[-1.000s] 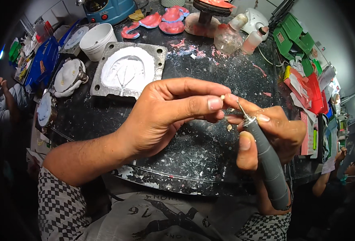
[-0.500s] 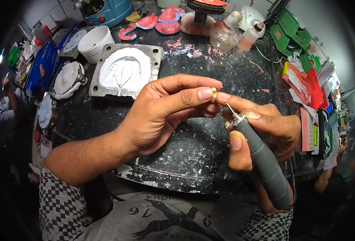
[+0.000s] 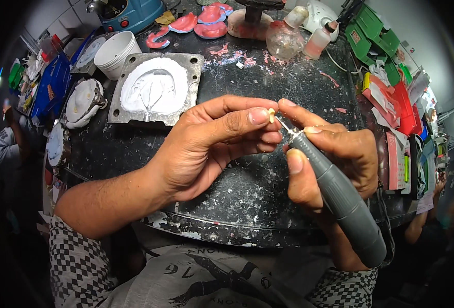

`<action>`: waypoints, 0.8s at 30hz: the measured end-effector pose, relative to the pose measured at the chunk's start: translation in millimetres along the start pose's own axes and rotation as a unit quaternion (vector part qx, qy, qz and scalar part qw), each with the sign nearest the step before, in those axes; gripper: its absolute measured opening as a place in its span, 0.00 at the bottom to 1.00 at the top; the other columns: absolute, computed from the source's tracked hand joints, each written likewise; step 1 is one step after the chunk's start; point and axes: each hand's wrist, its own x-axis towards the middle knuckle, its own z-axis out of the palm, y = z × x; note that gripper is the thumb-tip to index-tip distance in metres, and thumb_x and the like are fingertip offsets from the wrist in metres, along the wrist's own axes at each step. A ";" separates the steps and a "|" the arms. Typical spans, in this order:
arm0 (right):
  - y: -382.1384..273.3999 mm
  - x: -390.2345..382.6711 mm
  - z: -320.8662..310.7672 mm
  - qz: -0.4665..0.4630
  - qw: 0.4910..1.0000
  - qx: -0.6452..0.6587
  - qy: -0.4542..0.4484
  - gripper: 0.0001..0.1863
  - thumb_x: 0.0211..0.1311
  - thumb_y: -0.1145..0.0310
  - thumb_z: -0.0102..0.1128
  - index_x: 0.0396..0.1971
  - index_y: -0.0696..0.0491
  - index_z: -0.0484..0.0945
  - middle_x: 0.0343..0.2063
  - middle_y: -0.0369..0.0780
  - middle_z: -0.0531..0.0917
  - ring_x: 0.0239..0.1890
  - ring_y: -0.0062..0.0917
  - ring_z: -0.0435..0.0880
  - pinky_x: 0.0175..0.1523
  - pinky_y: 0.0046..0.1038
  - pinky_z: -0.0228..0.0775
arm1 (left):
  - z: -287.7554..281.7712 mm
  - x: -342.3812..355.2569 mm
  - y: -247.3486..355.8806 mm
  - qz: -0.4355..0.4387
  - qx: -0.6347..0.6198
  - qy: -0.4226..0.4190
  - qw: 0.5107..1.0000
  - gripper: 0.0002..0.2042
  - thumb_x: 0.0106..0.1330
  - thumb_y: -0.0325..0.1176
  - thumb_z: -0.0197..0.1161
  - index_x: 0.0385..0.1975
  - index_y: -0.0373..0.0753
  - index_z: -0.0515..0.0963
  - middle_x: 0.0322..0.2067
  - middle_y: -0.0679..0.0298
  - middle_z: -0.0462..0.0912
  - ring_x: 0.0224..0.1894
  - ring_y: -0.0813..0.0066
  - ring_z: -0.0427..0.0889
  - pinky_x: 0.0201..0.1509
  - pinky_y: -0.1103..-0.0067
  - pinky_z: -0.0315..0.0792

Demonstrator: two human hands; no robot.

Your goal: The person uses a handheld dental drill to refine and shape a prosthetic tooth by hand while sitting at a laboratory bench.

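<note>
Between thumb and index finger, my left hand [image 3: 206, 138] pinches a small yellowish artificial tooth [image 3: 271, 115]. My right hand [image 3: 334, 154] is wrapped round a grey rotary handpiece [image 3: 337, 200], held aslant with its back end toward me. Its thin metal bur [image 3: 283, 123] points up and left, the tip right at the tooth; whether they touch I cannot tell. The right index fingertip is close to the left fingertips. Beyond my left wrist lies a metal flask half [image 3: 119, 110] with a white plaster mould [image 3: 155, 87] showing an arch-shaped hollow.
Left of the flask are a white tub [image 3: 116, 54] and a plaster-filled flask part [image 3: 84, 102]. Pink-and-blue arch pieces [image 3: 210, 30], a glass spirit lamp [image 3: 284, 43] and a dropper bottle [image 3: 319, 41] stand at the back. Green bins [image 3: 370, 33] and a red tray [image 3: 399, 102] line the right.
The handpiece has come left and its bur has closed the gap to the tooth. My left hand keeps its pinch almost in place. The whole view has shifted slightly.
</note>
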 end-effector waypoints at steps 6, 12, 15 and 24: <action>2.4 0.1 0.7 -0.002 1.000 -0.007 0.000 0.14 0.53 0.83 0.57 0.38 0.60 0.66 0.40 0.60 0.80 0.50 0.45 0.81 0.54 0.35 0.75 | -0.1 -0.7 -1.5 -0.005 -0.014 -0.013 1.000 0.13 0.68 0.32 0.59 0.48 0.35 0.76 0.39 0.62 0.82 0.42 0.76 0.81 0.51 0.77 0.76; 4.4 -1.6 -1.0 -0.004 1.000 -0.022 -0.011 0.14 0.53 0.84 0.57 0.38 0.60 0.66 0.40 0.59 0.80 0.49 0.44 0.81 0.53 0.33 0.75 | 0.3 -1.1 -3.2 -0.008 -0.015 -0.003 1.000 0.13 0.68 0.32 0.59 0.48 0.35 0.76 0.40 0.62 0.82 0.43 0.76 0.81 0.52 0.76 0.75; 4.7 -1.4 -0.5 -0.005 1.000 -0.007 -0.008 0.14 0.53 0.85 0.56 0.39 0.60 0.66 0.39 0.59 0.80 0.49 0.44 0.82 0.53 0.33 0.75 | 0.5 -1.0 -3.2 -0.005 -0.016 -0.004 1.000 0.13 0.67 0.32 0.59 0.48 0.35 0.76 0.40 0.61 0.82 0.43 0.76 0.81 0.52 0.75 0.75; 6.7 -1.3 -1.0 -0.013 1.000 -0.008 -0.015 0.14 0.53 0.85 0.57 0.39 0.60 0.67 0.37 0.57 0.81 0.49 0.45 0.82 0.53 0.35 0.76 | 1.1 -1.9 -1.5 0.025 0.029 0.010 0.999 0.11 0.66 0.28 0.59 0.46 0.32 0.77 0.39 0.58 0.83 0.43 0.73 0.82 0.54 0.74 0.75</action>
